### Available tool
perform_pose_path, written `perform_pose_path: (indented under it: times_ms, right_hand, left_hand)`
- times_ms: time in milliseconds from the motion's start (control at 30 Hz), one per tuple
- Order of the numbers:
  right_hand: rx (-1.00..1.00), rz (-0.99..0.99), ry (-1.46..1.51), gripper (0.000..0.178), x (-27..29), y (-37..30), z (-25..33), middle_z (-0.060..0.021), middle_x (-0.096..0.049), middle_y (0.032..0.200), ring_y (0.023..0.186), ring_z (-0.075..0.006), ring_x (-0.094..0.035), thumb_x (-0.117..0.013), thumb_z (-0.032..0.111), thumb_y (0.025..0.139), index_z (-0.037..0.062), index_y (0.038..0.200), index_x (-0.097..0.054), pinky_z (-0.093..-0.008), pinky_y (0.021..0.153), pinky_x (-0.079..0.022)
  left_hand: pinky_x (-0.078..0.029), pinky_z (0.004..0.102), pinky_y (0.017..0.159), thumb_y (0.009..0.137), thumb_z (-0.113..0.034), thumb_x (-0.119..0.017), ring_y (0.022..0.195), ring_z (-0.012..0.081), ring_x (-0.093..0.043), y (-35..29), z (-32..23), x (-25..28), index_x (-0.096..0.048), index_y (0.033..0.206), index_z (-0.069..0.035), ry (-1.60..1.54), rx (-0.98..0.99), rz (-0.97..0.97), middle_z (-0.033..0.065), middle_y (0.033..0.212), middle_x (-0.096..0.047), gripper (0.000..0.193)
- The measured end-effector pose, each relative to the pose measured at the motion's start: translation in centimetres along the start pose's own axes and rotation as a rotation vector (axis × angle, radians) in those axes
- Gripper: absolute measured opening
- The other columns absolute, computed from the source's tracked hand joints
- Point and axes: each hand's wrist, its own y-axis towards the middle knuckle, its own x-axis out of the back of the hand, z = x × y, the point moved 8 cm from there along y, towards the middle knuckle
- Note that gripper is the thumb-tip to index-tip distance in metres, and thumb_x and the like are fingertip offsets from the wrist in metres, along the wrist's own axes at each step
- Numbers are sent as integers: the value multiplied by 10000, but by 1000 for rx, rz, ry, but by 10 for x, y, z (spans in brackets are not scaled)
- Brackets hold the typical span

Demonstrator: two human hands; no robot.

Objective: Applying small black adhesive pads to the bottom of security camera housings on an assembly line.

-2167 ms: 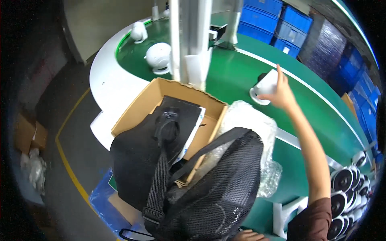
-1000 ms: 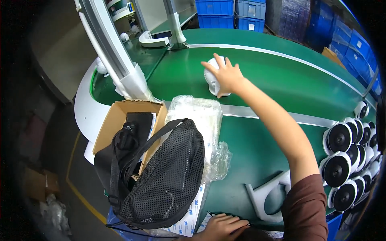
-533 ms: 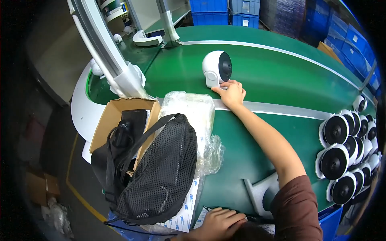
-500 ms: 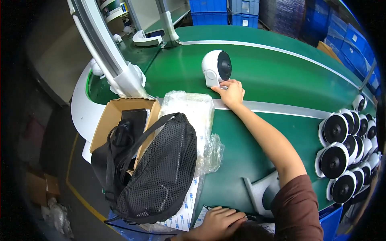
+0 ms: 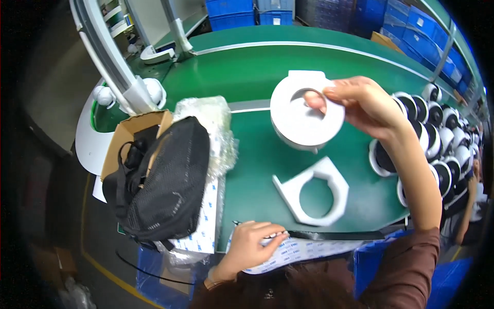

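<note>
My right hand (image 5: pixel 360 100) grips a white round housing (image 5: pixel 309 129) by its rim, raised above the green work surface. A round recess faces up in the housing, and a fingertip reaches into it. Whether it has a black front like its neighbours is hidden. At the near edge my left hand (image 5: pixel 252 244) is closed, thumb against fingers, around something small and pale that I cannot make out. It rests beside a white sheet printed in blue (image 5: pixel 303 252) and a black strip (image 5: pixel 334 235). Between the hands lies a white angular fixture (image 5: pixel 338 203) with a round hole.
To the left, a black mesh bag (image 5: pixel 175 185) leans over an open cardboard box (image 5: pixel 116 139) beside bubble wrap (image 5: pixel 206 108). Rows of white housings with black round faces (image 5: pixel 432 139) crowd the right side. A green conveyor belt (image 5: pixel 247 67) runs behind.
My right hand has lifted the white round housing off the belt, brought it nearer and turned it. The view has shifted, uncovering the fixture. My left hand's fingers have gone from lying flat to pinching.
</note>
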Motion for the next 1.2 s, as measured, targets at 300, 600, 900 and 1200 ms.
perform_pose_path:
  times_ms: [300, 600, 900, 1200]
  right_hand:
    - [-140, -9, -185, 301, 17, -108, -27, -63, -550, 551, 461, -102, -513, -504, 192, 877, -48, 704, -559, -204, 439, -409]
    - [692, 451, -1381, 318, -86, -86, -21, -178, -482, 439, 431, -331, -513, -576, 266, 668, 9, 482, -561, -368, 447, -427]
    - [701, 749, -1653, 245, -119, -66, -67, -124, -548, 480, 462, -302, -554, -533, 257, 604, 58, 470, -584, -354, 434, -424]
    - [912, -327, -1242, 350, -29, -137, 0, -74, -598, 832, 803, -223, -586, -693, 205, 689, 55, 979, -567, -320, 654, -455]
  left_hand:
    - [-416, 246, 495, 673, -57, -711, 559, 164, -566, 7, -27, -32, -669, 749, -15, -52, -87, 79, 74, 681, -587, 97]
    - [-457, 299, 601, 690, -152, -700, 680, 236, -600, 10, -15, -39, -675, 751, -49, 25, 46, 46, 60, 791, -604, 122]
    - [-466, 304, 652, 674, -163, -718, 761, 268, -614, 12, 2, -43, -684, 784, -44, 19, 130, 106, 88, 868, -625, 166]
    - [-448, 258, 558, 686, -106, -715, 626, 183, -597, 3, -10, -31, -676, 762, -38, 13, 153, 58, 60, 715, -604, 109]
